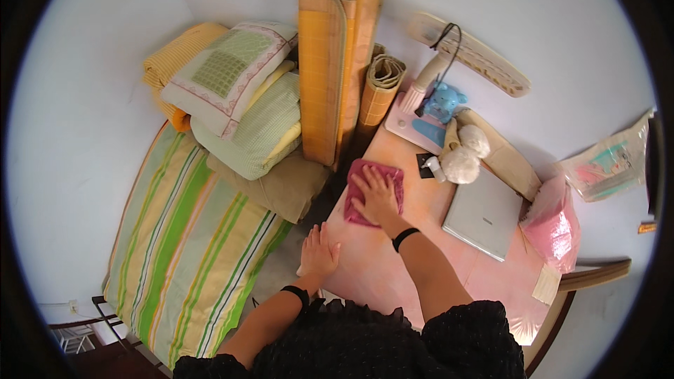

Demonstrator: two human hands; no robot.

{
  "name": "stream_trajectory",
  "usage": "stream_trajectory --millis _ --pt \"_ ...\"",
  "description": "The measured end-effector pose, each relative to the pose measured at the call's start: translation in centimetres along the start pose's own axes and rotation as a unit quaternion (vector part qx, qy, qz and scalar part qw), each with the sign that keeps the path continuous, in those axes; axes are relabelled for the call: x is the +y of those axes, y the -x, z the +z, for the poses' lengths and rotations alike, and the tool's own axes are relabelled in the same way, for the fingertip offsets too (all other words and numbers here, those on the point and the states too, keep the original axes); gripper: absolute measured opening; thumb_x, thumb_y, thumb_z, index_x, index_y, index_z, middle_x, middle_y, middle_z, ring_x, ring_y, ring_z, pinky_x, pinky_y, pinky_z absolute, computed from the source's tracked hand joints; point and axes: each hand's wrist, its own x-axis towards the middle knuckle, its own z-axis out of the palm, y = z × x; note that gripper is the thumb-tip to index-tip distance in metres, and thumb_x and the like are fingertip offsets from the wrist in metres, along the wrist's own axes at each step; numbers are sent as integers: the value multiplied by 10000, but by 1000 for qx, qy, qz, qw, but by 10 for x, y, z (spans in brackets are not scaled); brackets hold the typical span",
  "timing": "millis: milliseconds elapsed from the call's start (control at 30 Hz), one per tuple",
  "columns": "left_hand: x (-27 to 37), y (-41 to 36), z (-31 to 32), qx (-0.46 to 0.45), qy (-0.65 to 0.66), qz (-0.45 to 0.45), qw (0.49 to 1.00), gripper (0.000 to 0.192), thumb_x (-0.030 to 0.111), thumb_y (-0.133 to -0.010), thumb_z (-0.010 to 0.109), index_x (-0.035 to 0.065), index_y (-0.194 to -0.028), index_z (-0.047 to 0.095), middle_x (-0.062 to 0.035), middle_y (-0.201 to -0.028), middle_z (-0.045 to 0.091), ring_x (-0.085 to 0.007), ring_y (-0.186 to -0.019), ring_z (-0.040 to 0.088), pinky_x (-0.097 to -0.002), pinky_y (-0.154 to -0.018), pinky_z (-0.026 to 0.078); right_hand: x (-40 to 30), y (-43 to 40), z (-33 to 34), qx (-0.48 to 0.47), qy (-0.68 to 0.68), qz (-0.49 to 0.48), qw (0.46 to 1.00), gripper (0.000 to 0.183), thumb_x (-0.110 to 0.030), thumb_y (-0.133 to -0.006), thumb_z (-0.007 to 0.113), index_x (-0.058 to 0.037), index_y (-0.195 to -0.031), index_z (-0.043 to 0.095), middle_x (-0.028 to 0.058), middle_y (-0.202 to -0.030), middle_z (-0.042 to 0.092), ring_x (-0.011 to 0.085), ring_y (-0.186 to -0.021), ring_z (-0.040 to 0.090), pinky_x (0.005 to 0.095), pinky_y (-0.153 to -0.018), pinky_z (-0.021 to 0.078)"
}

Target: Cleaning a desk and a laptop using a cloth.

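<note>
Beneath my right hand (378, 197) a magenta cloth (358, 215) lies flat on the pink tabletop (379, 273). The palm presses on it with the fingers spread. My left hand (319, 252) rests at the table's left edge, fingers extended and holding nothing. Right of the cloth are a small white bottle (434, 167) on a black square, and a white fluffy thing (463, 160). A closed silver laptop (487, 213) lies farther right. Behind the cloth stands a pink lamp base (416, 129) with a blue bear figure (444, 101) beside it.
A pink item in clear plastic (555, 223) sits at the table's right side. Rolled and folded bamboo mats (324, 79) stand beyond the table's left corner. On the left is a bed with a striped cover (184, 252), piled with a pillow (231, 73) and folded bedding.
</note>
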Motion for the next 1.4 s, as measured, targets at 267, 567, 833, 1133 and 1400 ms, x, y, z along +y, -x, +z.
stream_trajectory --millis 267,567,833,1133,1400 --pt "4 -7 -6 -29 0 -6 1000 701 430 -944 485 -14 -1463 325 -315 -1371 463 -452 -1258 466 -521 -1044 376 43 -94 -2 21 22 147 989 697 -507 -883 562 -247 -1496 356 92 -1616 203 249 -1491 179 543 -1181 149" --pt "4 -5 -1 -28 -10 -2 1000 702 434 -958 474 -7 -1474 299 -304 -1375 463 -453 -1260 464 -508 -1050 377 30 -77 8 68 31 184 980 742 -518 -890 534 -189 -1519 317 112 -1604 237 266 -1476 227 555 -1166 181" --pt "-2 0 -2 -3 -1 8 1000 707 423 -949 499 -3 -1472 288 -301 -1367 466 -448 -1237 480 -502 -1033 396 -59 58 15 44 3 106 993 808 -508 -861 584 -140 -1521 300 139 -1578 281 294 -1461 253 582 -1150 190" --pt "0 -3 -4 -25 11 -9 1000 718 416 -942 512 -14 -1469 284 -315 -1367 458 -455 -1241 471 -506 -1032 398 -40 29 4 39 10 114 993 817 -510 -843 606 -156 -1515 305 136 -1582 268 286 -1468 235 579 -1152 185" --pt "-1 -2 -1 -41 23 -8 999 706 434 -965 475 -22 -1470 285 -319 -1372 453 -458 -1223 481 -507 -1025 408 16 -76 6 38 36 219 974 789 -536 -883 536 -167 -1531 279 118 -1610 220 275 -1483 210 569 -1164 179"
